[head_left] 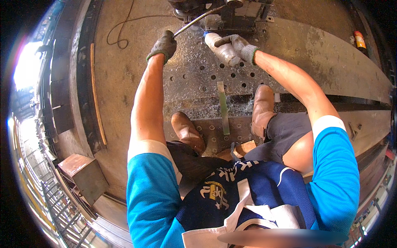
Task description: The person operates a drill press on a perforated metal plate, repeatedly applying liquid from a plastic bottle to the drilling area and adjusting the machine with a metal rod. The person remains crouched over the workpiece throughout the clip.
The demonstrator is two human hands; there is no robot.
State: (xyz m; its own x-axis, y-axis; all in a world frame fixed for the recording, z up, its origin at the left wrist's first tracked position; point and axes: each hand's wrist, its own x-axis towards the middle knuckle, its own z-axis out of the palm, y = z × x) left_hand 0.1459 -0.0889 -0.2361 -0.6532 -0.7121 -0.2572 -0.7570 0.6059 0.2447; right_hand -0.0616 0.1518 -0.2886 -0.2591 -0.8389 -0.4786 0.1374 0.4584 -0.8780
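Note:
My left hand (165,46), in a dark grey glove, is closed round the end of a metal lever (199,18). The lever slants up to the right into a dark machine (250,16), which looks like a drill and stands at the far edge of the view. In my right hand (240,46), also gloved, is a cloudy plastic bottle (214,43), tilted with its blue tip toward the machine's base. Under both hands lies a steel plate (186,84) with rows of round holes, strewn with metal shavings. The machine's cutting end is hard to make out.
A flat metal strip (223,109) lies between my boots (187,131). A thin cable (122,27) curls at the far left. A long wooden strip (97,99) and a metal box (84,175) are on the left. An orange-red can (359,40) stands at the far right.

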